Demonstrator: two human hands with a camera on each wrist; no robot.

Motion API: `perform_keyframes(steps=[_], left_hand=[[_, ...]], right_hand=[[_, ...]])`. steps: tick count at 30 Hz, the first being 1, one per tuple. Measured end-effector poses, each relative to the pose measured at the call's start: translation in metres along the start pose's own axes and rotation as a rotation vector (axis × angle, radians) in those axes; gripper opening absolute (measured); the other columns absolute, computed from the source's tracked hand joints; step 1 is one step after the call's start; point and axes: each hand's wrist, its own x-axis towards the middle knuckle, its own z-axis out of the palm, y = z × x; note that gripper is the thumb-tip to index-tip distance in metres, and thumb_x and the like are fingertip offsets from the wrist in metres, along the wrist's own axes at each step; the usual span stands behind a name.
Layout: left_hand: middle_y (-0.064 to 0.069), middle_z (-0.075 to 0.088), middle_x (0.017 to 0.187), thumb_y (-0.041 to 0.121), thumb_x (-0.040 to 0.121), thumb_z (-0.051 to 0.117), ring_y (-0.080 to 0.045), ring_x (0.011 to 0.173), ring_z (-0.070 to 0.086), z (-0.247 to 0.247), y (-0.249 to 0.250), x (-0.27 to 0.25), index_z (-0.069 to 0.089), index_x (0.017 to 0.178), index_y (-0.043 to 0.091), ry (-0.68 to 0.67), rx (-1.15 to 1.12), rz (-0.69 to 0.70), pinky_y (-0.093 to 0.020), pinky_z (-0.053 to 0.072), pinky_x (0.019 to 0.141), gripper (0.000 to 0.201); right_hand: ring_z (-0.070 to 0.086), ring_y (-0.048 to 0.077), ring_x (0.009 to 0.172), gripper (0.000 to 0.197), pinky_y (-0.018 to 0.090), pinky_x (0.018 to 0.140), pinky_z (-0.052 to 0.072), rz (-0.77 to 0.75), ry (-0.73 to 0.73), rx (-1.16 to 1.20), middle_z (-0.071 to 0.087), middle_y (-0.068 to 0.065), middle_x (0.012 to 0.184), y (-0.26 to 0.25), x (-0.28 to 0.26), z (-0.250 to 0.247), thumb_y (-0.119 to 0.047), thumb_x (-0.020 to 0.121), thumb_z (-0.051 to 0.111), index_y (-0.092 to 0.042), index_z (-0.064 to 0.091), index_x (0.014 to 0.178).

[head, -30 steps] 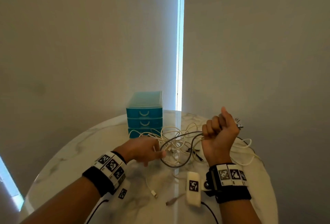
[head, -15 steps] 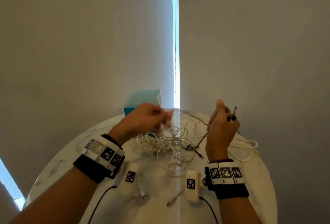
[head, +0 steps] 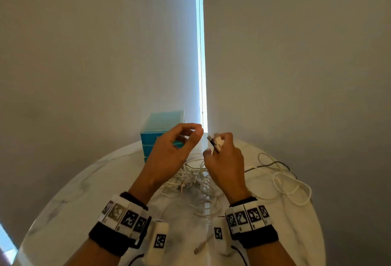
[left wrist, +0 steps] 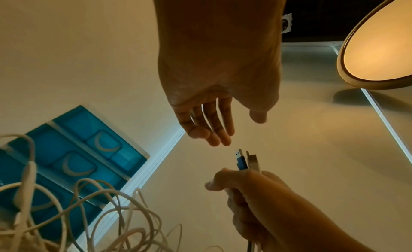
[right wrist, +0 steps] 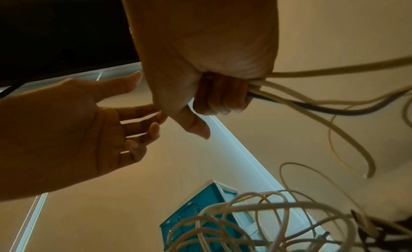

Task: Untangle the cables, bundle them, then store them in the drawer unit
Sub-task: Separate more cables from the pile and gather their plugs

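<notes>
My right hand [head: 218,146] is raised above the round white table [head: 84,202] and grips the ends of two cables, a blue USB plug [left wrist: 240,161] and a white plug [left wrist: 253,162] sticking up from the fist. Their cords [right wrist: 312,97] trail down to the tangle of white cables [head: 196,179] on the table. My left hand [head: 193,133] hovers just left of the plugs with relaxed fingers [left wrist: 219,132] and holds nothing. The teal drawer unit [head: 163,126] stands behind the hands, its drawers shut [left wrist: 73,158].
Loose white loops [head: 292,189] and a dark cord [head: 275,163] spread over the table's right side. A loose cable end [head: 198,250] lies near the front edge. A grey wall is close behind the table. A round lamp [left wrist: 379,49] hangs overhead.
Both hands have risen from the tangle. The left hand has moved right, up to the plugs, and its fingers are now empty. The right hand has shifted left with the cable ends.
</notes>
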Motion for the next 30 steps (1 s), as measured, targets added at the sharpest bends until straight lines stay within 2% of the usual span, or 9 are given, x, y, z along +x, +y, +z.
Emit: perform_keyframes(steps=[4, 7, 11, 14, 16, 20, 23, 26, 30], left_hand=[[0.031, 0.068, 0.113, 0.067, 0.086, 0.066, 0.006, 0.105, 0.065, 0.001, -0.016, -0.005, 0.064, 0.125, 0.055, -0.045, 0.031, -0.036, -0.004, 0.051, 0.078, 0.041], [0.032, 0.065, 0.117, 0.071, 0.083, 0.069, 0.001, 0.101, 0.068, -0.001, -0.029, -0.009, 0.060, 0.127, 0.061, -0.152, 0.097, -0.099, -0.007, 0.054, 0.074, 0.046], [0.021, 0.072, 0.116, 0.073, 0.085, 0.067, -0.004, 0.101, 0.072, -0.003, -0.048, -0.011, 0.067, 0.121, 0.044, -0.205, 0.110, -0.186, -0.026, 0.062, 0.089, 0.046], [0.013, 0.076, 0.109, 0.058, 0.095, 0.069, -0.008, 0.093, 0.075, -0.008, -0.064, -0.016, 0.070, 0.115, 0.035, -0.193, 0.054, -0.191, -0.028, 0.063, 0.083, 0.031], [0.009, 0.078, 0.107, 0.042, 0.099, 0.071, -0.009, 0.092, 0.075, -0.010, -0.071, -0.021, 0.073, 0.115, 0.029, -0.164, -0.039, -0.215, -0.024, 0.060, 0.077, 0.021], [0.004, 0.080, 0.106, 0.025, 0.101, 0.070, -0.010, 0.093, 0.077, -0.010, -0.078, -0.027, 0.074, 0.117, 0.019, -0.141, -0.170, -0.239, -0.021, 0.059, 0.076, 0.017], [0.003, 0.080, 0.105, 0.026, 0.104, 0.066, -0.009, 0.092, 0.076, -0.008, -0.080, -0.029, 0.072, 0.123, 0.018, -0.126, -0.233, -0.239, -0.023, 0.060, 0.080, 0.022], [0.001, 0.080, 0.112, 0.033, 0.102, 0.067, -0.013, 0.102, 0.076, -0.006, -0.084, -0.033, 0.070, 0.130, 0.019, -0.119, -0.270, -0.241, -0.027, 0.062, 0.088, 0.031], [0.000, 0.079, 0.114, 0.024, 0.102, 0.068, -0.016, 0.104, 0.077, -0.007, -0.088, -0.037, 0.069, 0.127, 0.014, -0.058, -0.305, -0.225, -0.024, 0.061, 0.088, 0.027]], right_hand=[[0.065, 0.009, 0.066, 0.053, 0.025, 0.061, 0.052, -0.039, -0.184, -0.050, 0.066, -0.007, 0.075, 0.001, -0.005, 0.009, -0.027, 0.093, 0.074, -0.027, 0.039, 0.133], [0.069, 0.010, 0.075, 0.067, 0.027, 0.069, 0.057, -0.068, -0.328, -0.091, 0.071, -0.007, 0.089, 0.001, -0.009, 0.017, -0.028, 0.094, 0.074, -0.025, 0.032, 0.146], [0.073, 0.019, 0.101, 0.082, 0.038, 0.091, 0.062, -0.114, -0.462, -0.108, 0.072, -0.002, 0.123, -0.002, -0.015, 0.029, -0.031, 0.093, 0.076, -0.026, 0.023, 0.155], [0.073, 0.016, 0.102, 0.086, 0.038, 0.093, 0.062, -0.073, -0.502, -0.046, 0.075, -0.002, 0.121, 0.001, -0.015, 0.033, -0.028, 0.091, 0.077, -0.028, 0.021, 0.156], [0.073, 0.012, 0.098, 0.081, 0.038, 0.090, 0.062, -0.041, -0.508, 0.015, 0.076, -0.005, 0.111, 0.001, -0.016, 0.032, -0.028, 0.091, 0.077, -0.029, 0.024, 0.152], [0.068, 0.004, 0.085, 0.058, 0.021, 0.069, 0.052, -0.037, -0.535, 0.035, 0.068, -0.012, 0.097, -0.008, -0.018, 0.028, -0.030, 0.096, 0.073, -0.026, 0.032, 0.136], [0.070, 0.012, 0.084, 0.049, 0.028, 0.065, 0.052, -0.011, -0.558, 0.012, 0.069, -0.004, 0.099, -0.011, -0.021, 0.029, -0.031, 0.099, 0.068, -0.025, 0.032, 0.131], [0.070, 0.016, 0.086, 0.039, 0.034, 0.070, 0.056, -0.007, -0.606, -0.019, 0.069, -0.001, 0.100, -0.011, -0.024, 0.031, -0.030, 0.104, 0.060, -0.023, 0.034, 0.131], [0.068, 0.016, 0.082, 0.031, 0.031, 0.067, 0.050, -0.017, -0.610, -0.028, 0.068, 0.001, 0.098, -0.015, -0.027, 0.031, -0.025, 0.106, 0.054, -0.019, 0.041, 0.133]])
